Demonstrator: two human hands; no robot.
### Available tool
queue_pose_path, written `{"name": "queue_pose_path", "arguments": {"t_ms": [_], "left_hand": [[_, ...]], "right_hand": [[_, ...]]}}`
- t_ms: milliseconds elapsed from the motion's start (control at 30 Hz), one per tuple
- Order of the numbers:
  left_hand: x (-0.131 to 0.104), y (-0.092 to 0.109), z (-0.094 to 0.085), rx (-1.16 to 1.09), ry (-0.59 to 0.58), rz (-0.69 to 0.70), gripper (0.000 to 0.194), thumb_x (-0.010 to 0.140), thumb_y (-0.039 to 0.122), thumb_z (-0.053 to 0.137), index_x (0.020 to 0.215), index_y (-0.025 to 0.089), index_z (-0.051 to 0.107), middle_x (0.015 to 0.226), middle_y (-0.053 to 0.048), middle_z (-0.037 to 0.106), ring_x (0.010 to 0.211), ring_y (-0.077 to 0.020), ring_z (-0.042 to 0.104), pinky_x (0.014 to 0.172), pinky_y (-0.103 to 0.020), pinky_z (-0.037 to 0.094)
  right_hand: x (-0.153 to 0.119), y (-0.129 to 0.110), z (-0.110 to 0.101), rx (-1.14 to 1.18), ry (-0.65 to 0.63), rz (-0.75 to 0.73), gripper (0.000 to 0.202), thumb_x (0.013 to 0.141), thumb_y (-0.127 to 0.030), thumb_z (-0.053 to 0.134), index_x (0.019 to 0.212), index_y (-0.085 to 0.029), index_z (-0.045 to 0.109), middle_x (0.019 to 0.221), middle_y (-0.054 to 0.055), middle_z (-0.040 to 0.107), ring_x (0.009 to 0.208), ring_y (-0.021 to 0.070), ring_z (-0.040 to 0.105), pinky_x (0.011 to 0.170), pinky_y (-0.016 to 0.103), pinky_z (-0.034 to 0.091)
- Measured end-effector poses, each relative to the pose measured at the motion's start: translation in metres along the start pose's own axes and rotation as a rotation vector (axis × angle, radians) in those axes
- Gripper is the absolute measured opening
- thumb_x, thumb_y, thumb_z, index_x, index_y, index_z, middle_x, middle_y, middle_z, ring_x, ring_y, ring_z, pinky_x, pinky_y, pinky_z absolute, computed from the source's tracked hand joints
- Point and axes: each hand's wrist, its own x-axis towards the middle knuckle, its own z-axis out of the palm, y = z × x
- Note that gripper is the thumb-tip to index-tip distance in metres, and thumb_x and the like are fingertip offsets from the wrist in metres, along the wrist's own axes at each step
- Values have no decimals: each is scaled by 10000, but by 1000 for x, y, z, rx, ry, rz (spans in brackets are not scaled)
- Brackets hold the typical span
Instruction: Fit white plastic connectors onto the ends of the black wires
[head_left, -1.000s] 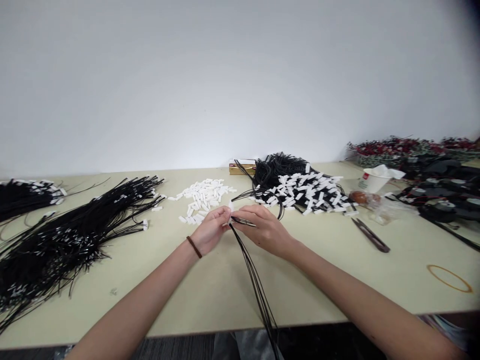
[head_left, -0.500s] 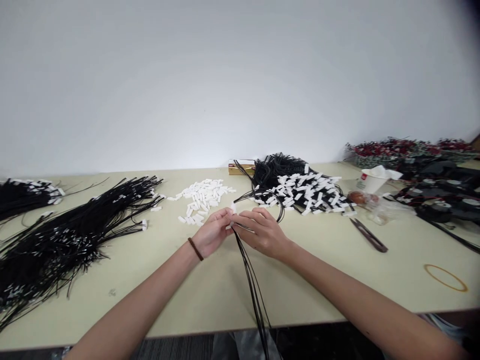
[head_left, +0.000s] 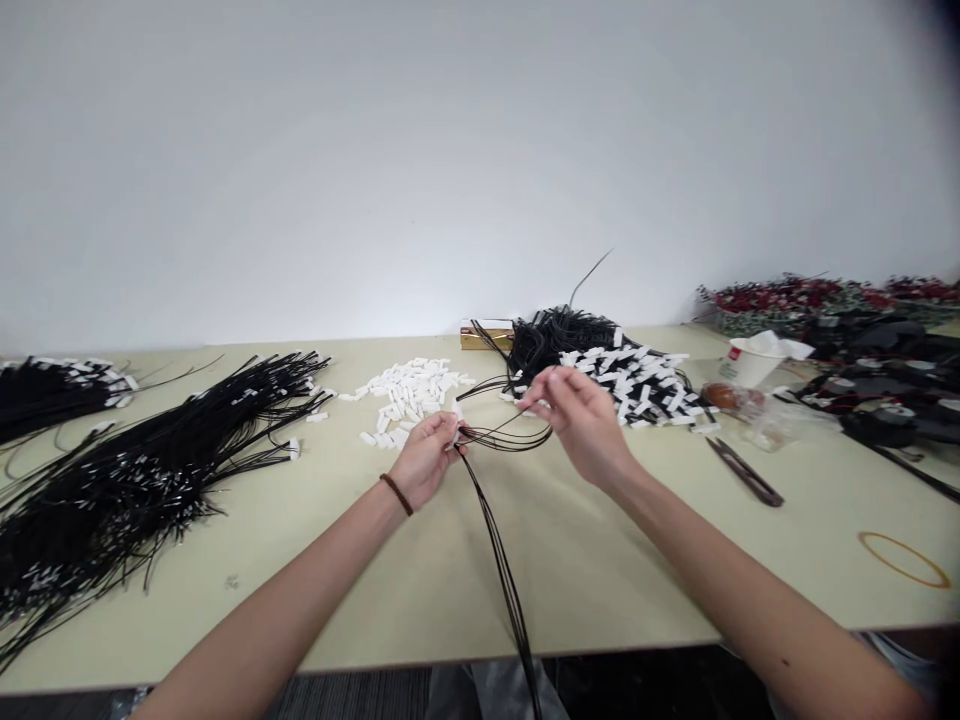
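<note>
My left hand pinches a small white plastic connector above the table. Several thin black wires run from it down over the table's front edge, and others loop out to the right. My right hand is raised to the right of the connector, thumb and forefinger pressed together on a thin black wire. Its tip between the fingers is too small to make out. A thin wire end sticks up behind my right hand; I cannot tell whether it is the same wire.
Loose white connectors lie behind my left hand. Wires with white connectors are heaped behind my right hand. Black wire bundles cover the left side. Tweezers, a paper cup and a yellow rubber band are at right.
My right hand has left the connector and moved right and up, pinching a wire. The looped wires are now exposed between the hands. My left hand keeps hold of the connector.
</note>
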Motion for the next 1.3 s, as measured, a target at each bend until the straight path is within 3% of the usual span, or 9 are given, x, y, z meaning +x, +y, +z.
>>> {"name": "queue_pose_path", "arguments": {"t_ms": [67,133,233,300,400,467,567,833,1300], "left_hand": [[0,0,1,32,30,13,224,640,291,686,651,142,519,706,1,537,641,-76,483,570,-189,396],[-1,1,2,60,42,24,222,643,296,681,654,142,520,703,-5,546,648,-83,492,574,-196,397],[-1,1,3,84,27,38,232,639,307,682,657,145,517,705,-9,560,652,-91,500,574,-202,397],[-1,0,2,96,11,43,242,632,315,687,656,147,515,707,-11,568,648,-92,502,567,-202,392],[-1,1,2,118,-33,39,250,632,325,690,667,145,521,695,-10,569,629,-89,501,564,-203,388],[-2,2,2,122,-72,32,251,643,332,684,675,145,521,685,-9,566,627,-90,503,574,-208,392],[-4,4,3,103,-126,28,253,660,337,674,681,148,506,686,-11,565,633,-91,505,585,-213,396],[-5,5,3,71,-200,16,266,664,329,678,703,151,484,699,-14,563,650,-94,512,596,-212,399],[-6,7,3,62,-226,15,267,669,333,676,699,148,485,702,-16,564,654,-93,509,597,-210,399]], "right_hand": [[10,-5,-17,61,169,-33,156,811,-362,521,791,-207,532,672,-26,477,595,80,519,574,230,480],[17,-9,-31,21,309,-105,168,786,-374,551,818,-210,566,664,-32,432,510,56,433,435,183,376],[18,-13,-37,-227,432,-264,219,805,-385,524,930,-229,613,642,-29,409,472,62,352,393,197,278],[12,-13,-31,-495,373,-398,215,820,-346,515,971,-247,632,631,-13,437,502,90,376,419,225,292],[1,-9,-14,-804,84,-597,171,821,-245,525,925,-259,659,638,15,502,568,125,445,478,261,348],[-5,-5,-5,-892,-97,-685,155,821,-205,520,866,-240,664,625,20,519,586,131,459,516,268,369],[-9,2,1,-974,-221,-721,141,831,-204,505,806,-213,644,592,17,515,586,134,427,535,266,354],[-9,2,0,-969,-208,-759,107,825,-179,511,799,-201,612,589,14,522,575,129,378,537,254,333],[-9,0,2,-958,-196,-811,96,808,-155,539,766,-158,626,549,5,499,562,110,346,524,230,303]]}}
